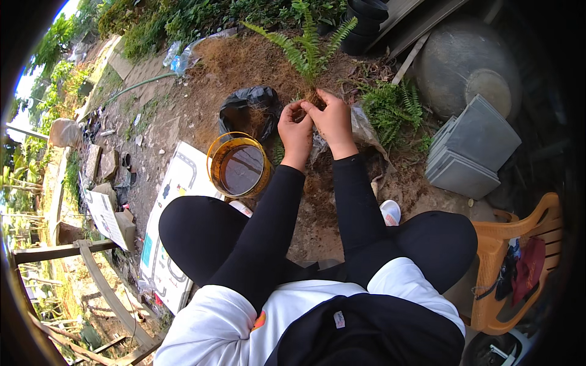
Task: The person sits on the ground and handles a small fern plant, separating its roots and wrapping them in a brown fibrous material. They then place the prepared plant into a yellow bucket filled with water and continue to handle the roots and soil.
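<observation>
A green fern (307, 52) stands upright between my hands, its fronds spreading away from me. Brown fibre and roots (312, 95) wrap its base. My left hand (295, 135) pinches this base from the left, thumb and fingers curled together. From the other side my right hand (334, 121) grips it, with thumb and forefinger around the roots. Soil marks the fingers of both hands. Left of my left hand lies an open black plastic bag (229, 112) with brown fibre inside. Nearer to me is a yellow bucket (214, 176) of dark liquid. The hands partly hide the root ball.
Right of my hands, more fern fronds (391, 110) grow beside a crumpled plastic sack (364, 123). Grey slabs (476, 137) are stacked near a large round vessel (453, 64). An orange plastic chair (487, 274) stands at right; a printed board (158, 256) lies at left.
</observation>
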Demonstrator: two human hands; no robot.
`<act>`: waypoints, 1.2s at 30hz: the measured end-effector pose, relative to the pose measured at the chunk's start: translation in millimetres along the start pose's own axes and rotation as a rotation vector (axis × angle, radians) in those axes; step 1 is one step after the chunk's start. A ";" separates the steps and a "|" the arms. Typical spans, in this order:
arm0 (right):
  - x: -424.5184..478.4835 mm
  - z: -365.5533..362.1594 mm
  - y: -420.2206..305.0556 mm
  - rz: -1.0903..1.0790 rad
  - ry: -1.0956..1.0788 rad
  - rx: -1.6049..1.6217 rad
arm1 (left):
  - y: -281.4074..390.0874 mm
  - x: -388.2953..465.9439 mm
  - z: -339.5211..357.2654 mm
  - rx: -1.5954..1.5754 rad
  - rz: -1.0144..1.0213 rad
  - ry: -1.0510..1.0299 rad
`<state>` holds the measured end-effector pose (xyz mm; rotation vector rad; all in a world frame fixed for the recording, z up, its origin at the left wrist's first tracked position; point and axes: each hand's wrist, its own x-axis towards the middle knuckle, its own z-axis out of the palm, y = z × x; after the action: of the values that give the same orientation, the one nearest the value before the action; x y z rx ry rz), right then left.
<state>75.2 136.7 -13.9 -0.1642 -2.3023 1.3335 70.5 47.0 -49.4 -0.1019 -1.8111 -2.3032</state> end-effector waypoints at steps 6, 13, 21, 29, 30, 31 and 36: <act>-4.2 26.1 39.9 0.137 -0.103 0.188 | -20.7 -9.0 -20.7 0.312 0.158 -0.026; 11.1 -2.0 67.3 0.308 -0.207 0.517 | -28.2 2.9 -57.6 -0.316 -0.494 -0.037; 8.0 -22.6 104.9 0.465 -0.338 0.643 | -80.0 -22.7 -79.2 -0.375 -0.926 -0.112; -26.8 10.5 114.7 0.688 -0.542 0.583 | -250.2 -116.3 -268.8 0.932 -0.657 -0.773; -30.7 0.0 137.2 0.722 -0.513 0.548 | -244.8 -115.6 -244.3 1.249 -0.503 -1.096; -35.2 -7.6 154.1 0.755 -0.490 0.532 | -229.1 -112.6 -226.1 1.572 -0.293 -1.397; -62.6 24.8 166.7 0.839 -0.664 0.446 | -191.1 -108.6 -228.2 1.594 -0.419 -0.997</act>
<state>97.7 183.3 -186.1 -0.6776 -2.4413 2.6127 154.1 -117.9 -306.7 -0.6816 -3.7232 -0.1317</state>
